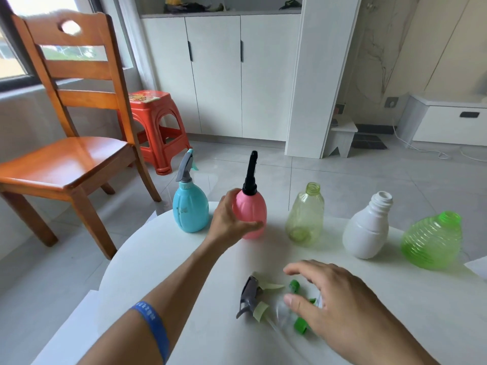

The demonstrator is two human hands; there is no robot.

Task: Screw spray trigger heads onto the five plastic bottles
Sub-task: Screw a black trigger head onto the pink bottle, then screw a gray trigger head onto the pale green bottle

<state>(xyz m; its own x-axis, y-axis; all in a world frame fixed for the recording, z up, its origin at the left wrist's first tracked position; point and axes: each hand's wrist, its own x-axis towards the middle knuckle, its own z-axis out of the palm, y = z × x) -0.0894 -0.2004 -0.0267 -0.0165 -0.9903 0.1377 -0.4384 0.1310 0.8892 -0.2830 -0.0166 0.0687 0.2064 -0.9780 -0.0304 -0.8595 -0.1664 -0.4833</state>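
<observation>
Several plastic bottles stand in a row across the white table (163, 259). The blue bottle (189, 209) carries a grey trigger head. The pink bottle (253, 206) carries a black trigger head (251, 175), and my left hand (229, 219) wraps its left side. The pale yellow-green bottle (305, 217), the white bottle (367, 227) and the ribbed green bottle (432, 241) have bare necks. My right hand (332, 304) hovers with fingers spread over loose heads: a grey one (249, 296) and a clear one with green parts (299, 324), partly hidden by the hand.
A wooden chair (71, 159) stands left of the table and an orange plastic stool (155, 127) behind it. White cabinets (218, 75) line the far wall. The table's far edge runs just behind the bottles, with tiled floor beyond.
</observation>
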